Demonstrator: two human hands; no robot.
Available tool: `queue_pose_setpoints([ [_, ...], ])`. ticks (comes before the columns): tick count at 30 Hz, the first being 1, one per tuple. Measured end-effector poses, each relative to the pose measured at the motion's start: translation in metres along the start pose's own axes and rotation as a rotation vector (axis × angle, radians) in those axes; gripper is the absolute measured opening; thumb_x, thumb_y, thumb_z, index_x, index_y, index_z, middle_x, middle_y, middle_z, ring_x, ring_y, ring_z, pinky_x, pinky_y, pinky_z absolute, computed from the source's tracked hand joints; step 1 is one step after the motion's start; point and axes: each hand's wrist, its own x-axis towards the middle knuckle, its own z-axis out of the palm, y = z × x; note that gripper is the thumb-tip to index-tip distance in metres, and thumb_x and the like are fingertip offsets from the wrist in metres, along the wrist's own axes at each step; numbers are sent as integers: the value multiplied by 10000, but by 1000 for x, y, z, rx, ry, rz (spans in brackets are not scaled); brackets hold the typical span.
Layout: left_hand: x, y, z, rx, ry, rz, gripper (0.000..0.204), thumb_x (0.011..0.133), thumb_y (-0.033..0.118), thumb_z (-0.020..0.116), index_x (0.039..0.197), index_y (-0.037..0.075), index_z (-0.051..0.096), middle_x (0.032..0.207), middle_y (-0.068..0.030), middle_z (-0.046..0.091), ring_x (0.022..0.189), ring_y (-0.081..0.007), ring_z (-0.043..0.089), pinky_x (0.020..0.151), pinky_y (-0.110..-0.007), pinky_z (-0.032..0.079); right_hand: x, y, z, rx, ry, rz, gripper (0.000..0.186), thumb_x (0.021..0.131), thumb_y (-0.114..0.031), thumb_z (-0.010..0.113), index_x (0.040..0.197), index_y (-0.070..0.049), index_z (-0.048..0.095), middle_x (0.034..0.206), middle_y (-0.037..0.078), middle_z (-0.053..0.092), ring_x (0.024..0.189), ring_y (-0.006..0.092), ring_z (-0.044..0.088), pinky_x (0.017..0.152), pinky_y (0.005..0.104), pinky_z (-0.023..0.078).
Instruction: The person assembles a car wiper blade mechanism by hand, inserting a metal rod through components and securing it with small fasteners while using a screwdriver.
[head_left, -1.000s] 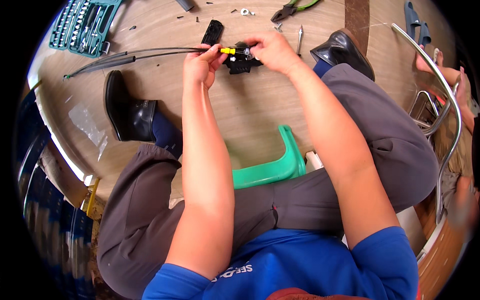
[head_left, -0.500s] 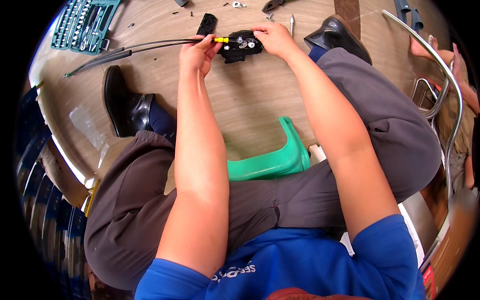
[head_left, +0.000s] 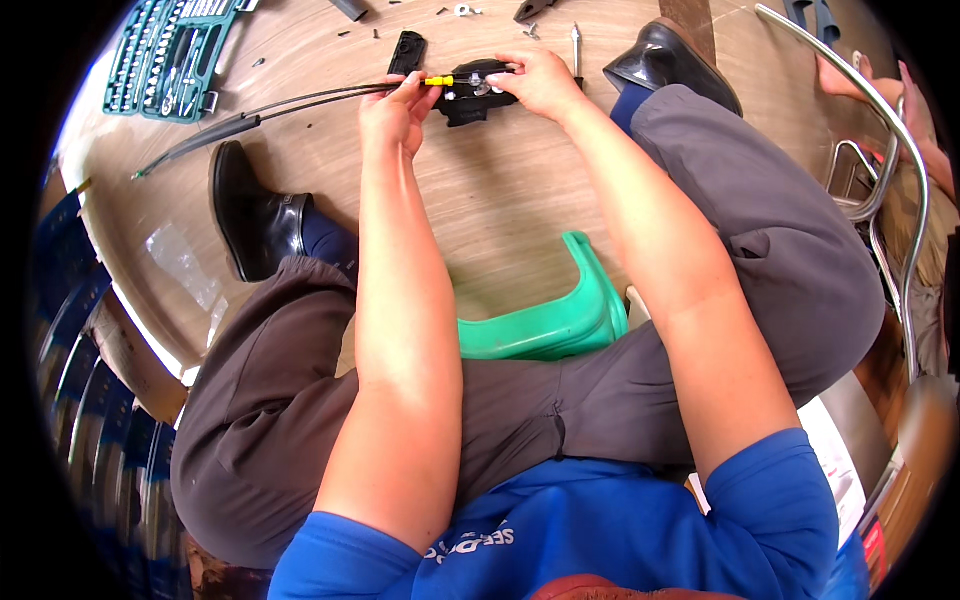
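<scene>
Far out over the floor, my left hand point(head_left: 400, 112) is closed around the black cables by their yellow fitting point(head_left: 438, 81), thumb and fingertips pinching there. Two thin black cables point(head_left: 310, 98) run off to the left from it. Against the yellow fitting sits an open black mechanism housing point(head_left: 465, 112) with metal and white parts inside. My right hand point(head_left: 540, 85) grips the housing's right end, its thumb reaching over the inner parts. What the fingertips press on is too small to make out. A black cover piece point(head_left: 406, 52) lies just beyond my left hand.
A green socket set case point(head_left: 214, 100) lies open at the far left. Pliers point(head_left: 533, 9), a screwdriver point(head_left: 576, 45) and small screws lie beyond my hands. A green plastic stool point(head_left: 540, 330) is between my legs. At right are a bent metal tube point(head_left: 905, 140) and another person's foot point(head_left: 840, 84).
My right hand has shifted slightly left, and its thumb now lies over the parts inside the housing. My left hand keeps its hold by the yellow fitting. The whole view has moved slightly.
</scene>
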Motion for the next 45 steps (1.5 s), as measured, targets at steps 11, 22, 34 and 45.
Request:
queue_pose_setpoints([
  [11,-2,-4,2,24,21,24,90,896,-64,571,920,7,520,953,-200,658,898,-343,673,773,-433,621,-7,-15,3,-58,50,-39,498,745,-336,761,1101,0,669,1091,187,658,1038,322,622,908,384,488],
  [22,-2,-7,-2,-58,-74,-1,88,893,-70,571,913,13,550,935,-173,650,877,-308,674,778,-427,618,-11,-17,4,-143,161,-157,569,718,-373,779,1084,43,653,1080,226,640,1064,343,596,944,394,469],
  [34,-1,-8,1,-45,-53,7,116,871,-68,610,924,18,553,884,-148,636,795,-265,666,718,-378,624,-12,-24,3,-127,132,-135,504,716,-401,785,1009,-5,679,1025,214,649,1026,349,604,910,410,476],
  [45,5,-18,-18,-79,-165,32,105,889,-33,609,916,67,594,916,-103,658,824,-211,656,680,-308,592,-11,-35,14,-219,169,-37,545,699,-463,790,975,-9,667,1021,210,639,1021,348,591,898,409,483],
])
